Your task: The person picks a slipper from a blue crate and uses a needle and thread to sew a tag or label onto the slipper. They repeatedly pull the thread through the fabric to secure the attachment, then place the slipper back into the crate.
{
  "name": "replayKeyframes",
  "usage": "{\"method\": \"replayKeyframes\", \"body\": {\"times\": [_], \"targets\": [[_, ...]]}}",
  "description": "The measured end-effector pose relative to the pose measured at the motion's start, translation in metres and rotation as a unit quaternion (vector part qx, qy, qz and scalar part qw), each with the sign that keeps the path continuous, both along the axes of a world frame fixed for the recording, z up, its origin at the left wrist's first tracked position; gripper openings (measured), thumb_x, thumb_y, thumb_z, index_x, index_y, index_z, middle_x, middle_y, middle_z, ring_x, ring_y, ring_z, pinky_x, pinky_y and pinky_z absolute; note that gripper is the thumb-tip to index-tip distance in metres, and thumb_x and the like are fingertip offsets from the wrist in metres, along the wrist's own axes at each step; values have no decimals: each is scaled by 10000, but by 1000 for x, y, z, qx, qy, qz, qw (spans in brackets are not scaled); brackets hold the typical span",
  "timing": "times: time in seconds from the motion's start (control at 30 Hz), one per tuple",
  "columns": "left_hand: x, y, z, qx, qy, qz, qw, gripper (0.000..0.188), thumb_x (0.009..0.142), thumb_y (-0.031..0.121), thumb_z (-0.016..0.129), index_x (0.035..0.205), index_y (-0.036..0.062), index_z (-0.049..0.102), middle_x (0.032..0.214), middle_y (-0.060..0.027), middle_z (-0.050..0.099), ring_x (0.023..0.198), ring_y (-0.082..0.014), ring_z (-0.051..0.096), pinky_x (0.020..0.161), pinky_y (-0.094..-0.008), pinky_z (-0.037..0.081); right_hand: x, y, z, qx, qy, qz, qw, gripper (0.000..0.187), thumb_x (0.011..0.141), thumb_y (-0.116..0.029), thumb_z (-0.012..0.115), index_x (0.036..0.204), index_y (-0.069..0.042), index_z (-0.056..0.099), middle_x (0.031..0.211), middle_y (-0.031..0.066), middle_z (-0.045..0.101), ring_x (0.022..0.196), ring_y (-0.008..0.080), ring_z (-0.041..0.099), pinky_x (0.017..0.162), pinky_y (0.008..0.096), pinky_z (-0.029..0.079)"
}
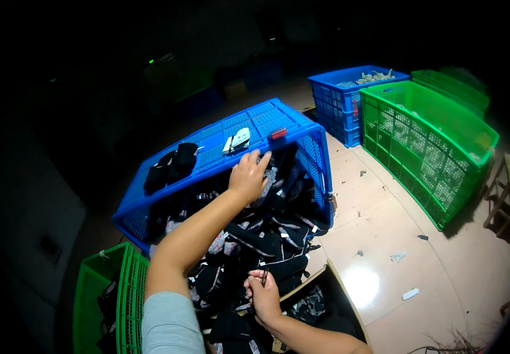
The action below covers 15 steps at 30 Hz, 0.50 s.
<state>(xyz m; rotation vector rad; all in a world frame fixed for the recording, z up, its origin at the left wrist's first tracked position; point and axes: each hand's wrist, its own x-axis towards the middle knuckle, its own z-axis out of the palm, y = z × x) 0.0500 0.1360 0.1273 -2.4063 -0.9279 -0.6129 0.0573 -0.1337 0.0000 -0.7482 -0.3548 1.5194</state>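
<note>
A large blue plastic crate (207,141) lies on its side, its mouth towards me. Black fabric pieces (272,242) with patterned grey-pink parts and small white labels fill it and spill out. My left hand (250,177) is at the crate's upper edge, fingers apart, just below some white cards (238,140) on top; nothing shows in its grasp. Lower down, over the spilled pieces, my right hand (263,296) is closed round a slim dark tool (265,275), mostly hidden by the fingers. Beside the cards lie a small red object (278,134) and folded black pieces (175,162).
An open cardboard box (349,304) with dark contents stands by my right forearm. Green crates (126,301) are at the lower left. To the right are a tall green crate (426,153), stacked blue crates (333,106) and a wooden stool (505,194). Scraps litter the tiled floor (384,236).
</note>
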Motion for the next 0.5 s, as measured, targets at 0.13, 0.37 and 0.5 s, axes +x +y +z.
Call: {"method": "replayKeyframes", "body": {"times": [0.13, 0.37, 0.5], "targets": [[79, 51, 13, -17, -35, 92, 995, 638, 842, 287, 777, 1421, 194, 523, 1467, -209, 447, 1268, -425, 504, 970, -512, 525, 7, 5, 2, -27, 4, -18, 999, 160, 978, -97, 589, 1121, -36, 553, 832, 28, 633, 595, 63, 498, 501, 199, 367], [130, 112, 8, -102, -54, 160, 980, 412, 917, 349, 701, 1270, 148, 630, 1312, -191, 554, 1142, -429, 596, 872, -498, 565, 12, 15, -4, -52, 10, -14, 999, 169, 981, -96, 597, 1135, -41, 552, 811, 24, 616, 591, 62, 486, 492, 206, 358], [136, 135, 3, -116, -100, 178, 972, 388, 939, 371, 675, 1208, 93, 643, 1222, -195, 604, 1087, -419, 645, 846, -500, 568, 11, 20, -12, -58, 17, -10, 998, 173, 982, -100, 601, 1139, -46, 551, 802, 16, 605, 592, 61, 483, 492, 206, 355]]}}
